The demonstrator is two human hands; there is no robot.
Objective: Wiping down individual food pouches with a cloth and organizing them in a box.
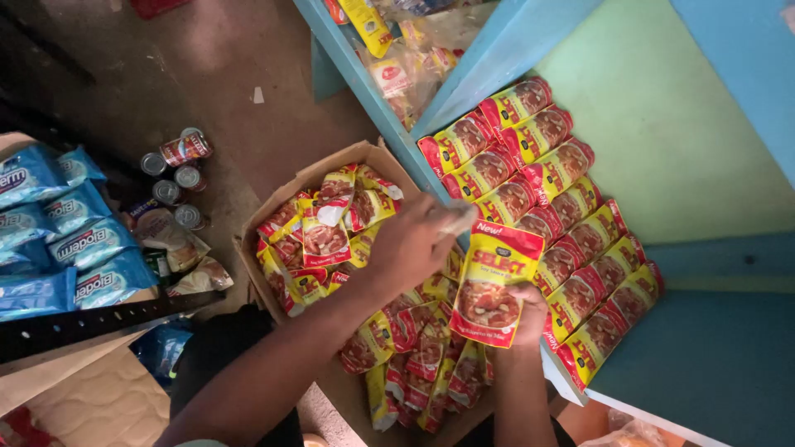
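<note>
The red-and-yellow pouch (490,285) at frame centre looks light, soft and slick, so I pinch its edges: my left hand (411,242) grips the top, my right hand (530,314) the bottom, between the carton (273,199) and shelf rows (546,190).

green shelf (662,124), rows of red-yellow pouches (538,174), floor (232,74), tins (178,178)
</note>
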